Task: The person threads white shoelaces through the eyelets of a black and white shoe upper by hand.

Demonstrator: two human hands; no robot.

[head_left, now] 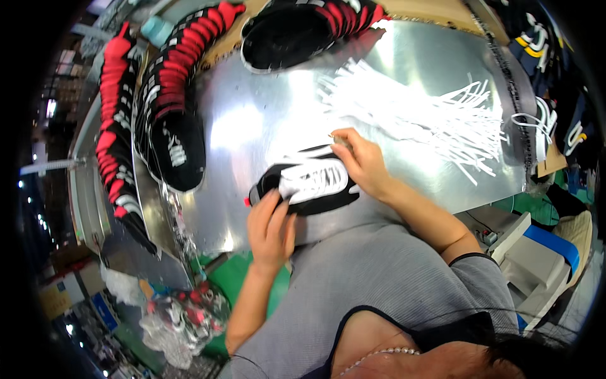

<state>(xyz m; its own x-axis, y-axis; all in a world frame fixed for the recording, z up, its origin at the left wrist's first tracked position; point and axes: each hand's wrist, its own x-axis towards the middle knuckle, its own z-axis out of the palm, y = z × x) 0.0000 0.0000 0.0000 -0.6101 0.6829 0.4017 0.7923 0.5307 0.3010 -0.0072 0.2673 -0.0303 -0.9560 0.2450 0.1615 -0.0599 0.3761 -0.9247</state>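
Note:
A black and white shoe upper point(315, 179) with white laces threaded across its front lies on the metal table near my body. My left hand point(270, 230) is at the upper's left end, its fingers stretched out and slightly apart, with the fingertips at the edge of the white part. At the upper's right end, my right hand point(366, 165) has thumb and forefinger pinched together. A small brownish, shiny thing shows between them, too small to name. Beyond my right hand, a spread bundle of white shoelaces point(404, 110) lies on the table.
Nested black and red shoe uppers form a long row point(173, 76) at the left, another row point(113, 126) beyond it, and a stack point(287, 35) at the far edge. Shiny sheet metal point(233, 132) covers the table. White laces point(540, 129) hang at the right edge.

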